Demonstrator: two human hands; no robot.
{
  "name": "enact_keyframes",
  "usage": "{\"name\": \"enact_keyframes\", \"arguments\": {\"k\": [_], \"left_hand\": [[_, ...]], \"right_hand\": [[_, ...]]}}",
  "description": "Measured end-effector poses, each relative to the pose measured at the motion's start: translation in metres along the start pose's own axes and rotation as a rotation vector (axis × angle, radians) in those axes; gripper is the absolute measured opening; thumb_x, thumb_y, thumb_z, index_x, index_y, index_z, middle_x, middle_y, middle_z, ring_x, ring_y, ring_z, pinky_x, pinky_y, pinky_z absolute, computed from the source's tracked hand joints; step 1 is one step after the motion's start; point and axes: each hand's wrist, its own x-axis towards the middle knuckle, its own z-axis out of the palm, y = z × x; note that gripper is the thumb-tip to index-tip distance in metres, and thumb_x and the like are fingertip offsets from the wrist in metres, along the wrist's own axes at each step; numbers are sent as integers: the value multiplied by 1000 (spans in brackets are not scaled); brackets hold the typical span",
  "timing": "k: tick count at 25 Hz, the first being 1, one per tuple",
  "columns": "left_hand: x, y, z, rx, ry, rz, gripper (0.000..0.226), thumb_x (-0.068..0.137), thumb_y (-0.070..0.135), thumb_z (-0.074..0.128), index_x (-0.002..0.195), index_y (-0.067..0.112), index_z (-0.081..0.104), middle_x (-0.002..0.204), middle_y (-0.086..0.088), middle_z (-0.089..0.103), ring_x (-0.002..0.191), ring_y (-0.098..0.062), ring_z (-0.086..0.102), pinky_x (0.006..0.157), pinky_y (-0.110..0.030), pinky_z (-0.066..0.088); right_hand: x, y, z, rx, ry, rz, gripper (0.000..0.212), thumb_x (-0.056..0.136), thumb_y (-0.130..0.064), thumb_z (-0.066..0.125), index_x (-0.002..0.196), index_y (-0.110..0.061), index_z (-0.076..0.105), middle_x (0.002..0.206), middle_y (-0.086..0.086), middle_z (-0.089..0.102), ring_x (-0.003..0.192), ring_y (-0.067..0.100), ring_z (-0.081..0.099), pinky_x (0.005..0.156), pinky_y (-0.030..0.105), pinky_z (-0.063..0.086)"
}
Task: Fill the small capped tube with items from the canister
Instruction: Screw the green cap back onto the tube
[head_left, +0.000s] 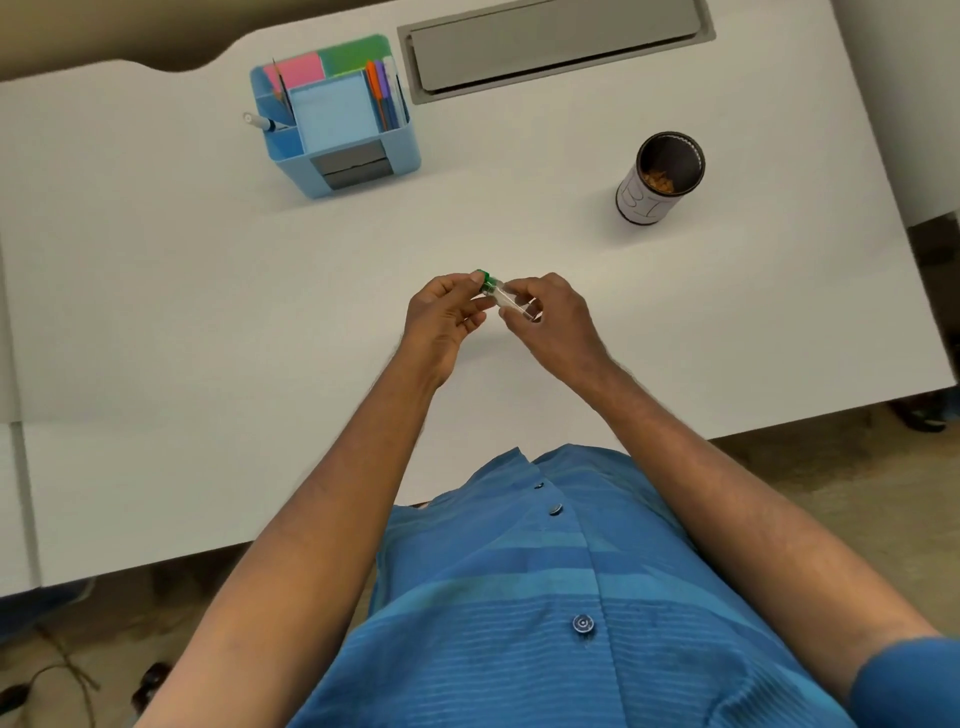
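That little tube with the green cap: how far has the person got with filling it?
Barely started. Done: the tube is off the desk, held by both hands. In hand: the left hand pinches the green cap while the right hand grips the clear body, which looks empty, the cap still on. Left: uncapping, then moving the orange-brown pieces from the open canister, untouched on the desk.

Pretty bright, even light from above, soft shadows under the hands. Edges bow, wide-angle style. Slightly soft overall.
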Motion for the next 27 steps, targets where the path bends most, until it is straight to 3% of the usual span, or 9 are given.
{"name": "enact_keyframes", "arguments": {"k": [7,11,16,21,25,27], "left_hand": [[-14,14,-43,123,-41,43,24,95,13,72,119,12,71,103,-5,78,88,-19,75,85,-29,61],[-17,26,-62,164,-82,6,25,96,12,71,120,8,71,107,-9,78,92,-23,75,84,-29,61],[-15,40,-73,187,-134,-17,29,96,14,70,123,4,69,110,-12,78,97,-27,77,89,-33,63],[-12,55,-77,201,-168,-3,26,94,3,69,120,6,70,106,-10,80,101,-28,77,91,-34,63],[-9,64,-77,192,-203,33,28,94,0,69,121,6,69,107,-10,79,102,-28,77,92,-35,63],[-8,68,-77,207,-213,48,29,93,0,70,122,5,68,106,-10,79,101,-27,77,92,-35,63]], "right_hand": [[-6,-19,30,33,60,-133,33,91,-13,75,124,-15,70,107,1,62,91,10,62,78,11,47],[-7,-29,39,96,96,-156,29,88,-7,77,115,-12,70,108,2,66,95,12,65,83,16,52],[-1,-42,46,126,111,-182,26,87,-6,78,112,-11,70,107,2,68,96,12,66,81,12,51],[7,-49,42,183,58,-94,25,87,-12,80,111,-13,74,104,-1,73,95,8,69,80,10,50],[15,-54,38,446,-18,53,24,89,-16,79,112,-9,75,98,5,78,90,23,76,81,30,62],[18,-55,37,519,-52,94,22,92,-16,76,112,-6,75,96,8,78,84,24,76,78,30,62]]}}
